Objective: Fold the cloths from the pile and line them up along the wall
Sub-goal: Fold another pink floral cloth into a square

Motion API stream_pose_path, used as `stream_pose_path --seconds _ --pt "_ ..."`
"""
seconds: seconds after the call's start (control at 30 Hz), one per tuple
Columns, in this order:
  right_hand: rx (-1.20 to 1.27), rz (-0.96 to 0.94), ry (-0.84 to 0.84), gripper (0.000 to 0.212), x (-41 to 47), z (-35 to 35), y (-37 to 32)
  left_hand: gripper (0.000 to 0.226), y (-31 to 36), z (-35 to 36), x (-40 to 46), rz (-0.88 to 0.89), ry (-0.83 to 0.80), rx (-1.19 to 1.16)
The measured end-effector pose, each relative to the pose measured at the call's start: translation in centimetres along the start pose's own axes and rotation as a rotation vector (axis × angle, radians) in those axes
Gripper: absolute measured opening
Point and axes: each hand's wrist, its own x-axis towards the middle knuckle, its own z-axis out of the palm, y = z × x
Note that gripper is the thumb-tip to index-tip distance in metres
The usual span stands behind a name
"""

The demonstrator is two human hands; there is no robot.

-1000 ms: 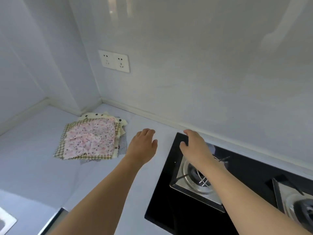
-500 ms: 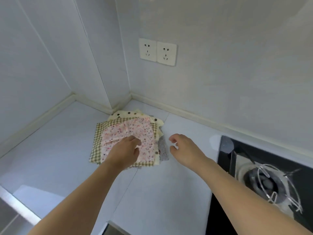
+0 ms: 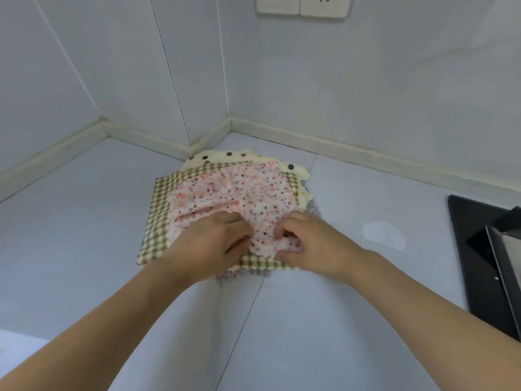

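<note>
both hands are down on the pile of cloths in the corner of the pale countertop [image 3: 84,235], where two walls meet. the left hand [image 3: 208,244] and the right hand [image 3: 310,244] have their fingers curled into the near edge of the top cloth, a pink floral cloth [image 3: 242,190], bunching it into wrinkles between them. under it lies a green checked cloth [image 3: 158,218], then a cream polka-dot cloth [image 3: 225,156] showing at the far edge, and a grey cloth [image 3: 313,207] peeking out at the right and near sides. a double wall socket [image 3: 303,5] sits above; a black hob [image 3: 479,249] is off to the right.
</note>
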Motion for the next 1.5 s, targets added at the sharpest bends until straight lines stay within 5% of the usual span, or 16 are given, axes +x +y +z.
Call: stream_pose_path --seconds 0.27,0.37,0.43,0.63,0.77,0.83,0.97,1.17,1.33,1.5 --pt "-0.054 0.002 0.161 0.033 -1.0 1.0 -0.6 0.02 1.5 -1.7 0.2 -0.261 0.044 -0.275" --pt "-0.12 0.071 0.323 0.018 -2.0 0.5 -2.4 0.022 2.9 -2.6 0.0 -0.285 0.154 -0.369" --pt "-0.067 0.14 0.446 0.027 -3.3 -0.1 -4.3 0.023 4.5 -3.8 -0.8 -0.279 0.237 -0.397" --pt "-0.05 0.142 0.69 0.019 -9.5 -4.4 -10.7 0.024 10.3 -7.7 -4.5 -0.141 0.411 -0.283" --pt "0.027 0.131 0.848 0.019 -14.5 -7.9 -13.9 0.022 14.6 -10.7 -6.6 -0.082 0.365 -0.009" --pt "0.013 0.119 0.87 0.019 -16.8 -9.2 -15.1 0.015 16.6 -12.2 -7.2 -0.034 0.256 0.044" --pt "0.051 0.152 0.844 0.021 -21.0 -11.0 -16.0 0.003 19.5 -14.7 -8.2 -0.025 0.037 -0.245" --pt "0.019 0.326 0.736 0.016 -24.5 -10.5 -12.7 0.023 18.8 -13.2 -7.6 -0.036 -0.121 -0.102" --pt "0.076 0.472 0.598 0.016 -23.7 -7.2 -8.7 0.02 16.4 -8.6 -6.4 -0.086 -0.082 -0.069" --pt "0.245 0.466 0.718 0.013 -20.9 -5.7 -6.3 0.022 13.9 -6.5 -4.3 -0.224 0.077 -0.112"
